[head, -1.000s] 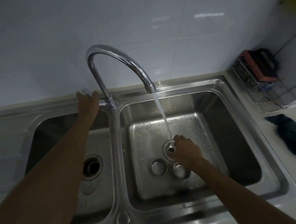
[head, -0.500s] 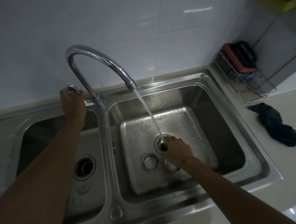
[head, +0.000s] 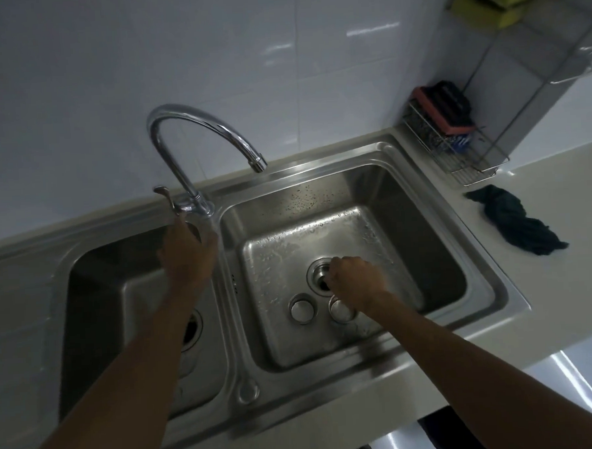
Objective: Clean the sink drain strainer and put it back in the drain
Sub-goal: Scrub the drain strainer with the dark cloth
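Note:
My right hand (head: 356, 283) reaches into the right basin (head: 429, 238) of the steel sink, its fingers closed at the round drain opening (head: 316, 269). The strainer (head: 324, 284) shows only as a dark part under the fingertips, sitting in the drain. My left hand (head: 186, 254) hovers below the tap lever (head: 164, 193), off it, fingers loose and holding nothing. No water comes out of the curved chrome tap (head: 207, 129).
Two round metal caps (head: 302, 309) (head: 341, 312) lie on the right basin floor near my wrist. The left basin has its own drain (head: 194, 327). A wire rack (head: 455, 147) with sponges and a dark cloth (head: 514, 223) sit on the counter at the right.
The water stream has stopped. My left hand has let go of the tap lever and dropped toward the left basin. My right hand stays at the right drain.

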Demonstrator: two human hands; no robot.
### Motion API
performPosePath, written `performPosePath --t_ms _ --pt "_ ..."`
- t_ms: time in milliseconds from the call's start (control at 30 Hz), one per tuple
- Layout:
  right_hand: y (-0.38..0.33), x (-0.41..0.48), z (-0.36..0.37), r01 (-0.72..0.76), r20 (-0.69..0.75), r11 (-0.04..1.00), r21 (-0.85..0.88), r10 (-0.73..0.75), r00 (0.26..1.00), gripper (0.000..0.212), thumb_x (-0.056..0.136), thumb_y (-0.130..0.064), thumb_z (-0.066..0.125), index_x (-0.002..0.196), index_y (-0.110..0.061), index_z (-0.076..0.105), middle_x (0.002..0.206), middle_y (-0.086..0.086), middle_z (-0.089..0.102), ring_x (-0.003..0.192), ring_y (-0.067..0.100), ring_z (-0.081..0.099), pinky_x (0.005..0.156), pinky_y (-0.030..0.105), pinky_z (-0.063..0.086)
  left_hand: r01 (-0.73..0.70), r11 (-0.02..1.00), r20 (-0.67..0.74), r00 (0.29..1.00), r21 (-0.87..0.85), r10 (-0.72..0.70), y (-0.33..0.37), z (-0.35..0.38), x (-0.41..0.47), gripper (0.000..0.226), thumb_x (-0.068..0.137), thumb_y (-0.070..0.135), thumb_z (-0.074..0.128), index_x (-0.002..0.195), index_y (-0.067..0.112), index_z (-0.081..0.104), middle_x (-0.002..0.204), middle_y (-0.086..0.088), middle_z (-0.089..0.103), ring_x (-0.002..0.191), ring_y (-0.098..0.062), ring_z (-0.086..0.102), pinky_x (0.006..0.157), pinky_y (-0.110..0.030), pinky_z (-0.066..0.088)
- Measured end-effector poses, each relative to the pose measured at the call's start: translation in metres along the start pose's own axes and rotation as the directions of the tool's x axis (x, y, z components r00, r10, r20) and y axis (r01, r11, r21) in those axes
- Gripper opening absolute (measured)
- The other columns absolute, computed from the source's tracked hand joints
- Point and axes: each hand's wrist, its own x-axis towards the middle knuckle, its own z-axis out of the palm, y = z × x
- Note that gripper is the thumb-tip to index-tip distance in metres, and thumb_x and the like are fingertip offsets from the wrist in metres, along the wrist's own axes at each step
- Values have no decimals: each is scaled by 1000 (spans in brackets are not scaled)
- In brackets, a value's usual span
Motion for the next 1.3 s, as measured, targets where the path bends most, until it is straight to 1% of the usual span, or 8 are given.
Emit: performPosePath --t_ms 167,400,467,533,600,800,1033,1300 --pt "-12 -14 -20 -10 -54 1000 17 11 998 26 90 -42 52 98 -20 64 98 3 71 89 28 67 67 33 42 -439 881 272 882 175 386 -4 27 -77 67 89 39 75 144 10 50 144 -12 56 131 -34 55 108 -52 42" --pt "-8 -19 -37 143 -500 927 345 53 864 26 96 -28 63 75 -12 61 67 2 63 58 19 57 54 29 43 -555 819 281 816 142 504 30 73 -124 75 91 60 59 151 23 34 155 0 46 139 -20 46 108 -43 42" --pt "3 -18 -17 62 -299 912 405 68 952 13 95 -21 64 92 -9 65 85 8 68 75 24 64 67 33 50 -551 816 399 797 175 453 32 91 -129 82 91 66 56 155 22 30 162 -2 37 146 -23 38 114 -43 36" --pt "15 -21 3 -121 123 951 284 89 988 52 91 -23 70 138 -14 51 125 11 63 111 31 62 93 38 51 -542 780 617 740 313 266 29 113 -135 95 92 76 45 163 22 14 173 -8 8 159 -30 11 124 -51 17" --pt "31 -21 11 -193 258 949 248 127 958 82 88 -27 73 156 -21 27 141 9 53 126 31 54 105 41 46 -487 788 694 712 377 108 31 133 -138 100 91 83 31 165 24 -2 172 -9 -15 159 -31 -12 128 -57 2" --pt "103 -14 -36 -107 -67 953 284 131 989 41 95 -30 57 136 -27 52 127 -1 63 109 21 64 89 39 56 -507 799 581 773 323 256 115 181 -140 92 93 82 22 162 21 17 171 -9 15 156 -28 18 122 -54 19" --pt "235 -17 -122 -178 -377 981 70 192 906 30 97 -27 55 126 -20 57 121 4 60 105 26 54 77 40 54 -654 745 499 692 128 522 262 246 -173 83 99 73 30 159 17 30 166 -11 29 150 -27 32 115 -46 32" --pt "314 -32 -120 -335 -129 934 -122 320 939 50 102 -42 45 150 -38 33 154 4 37 117 39 47 90 47 50 -770 621 653 547 147 524 285 292 -208 88 97 77 25 164 22 13 173 -11 -7 160 -27 -7 124 -50 20"
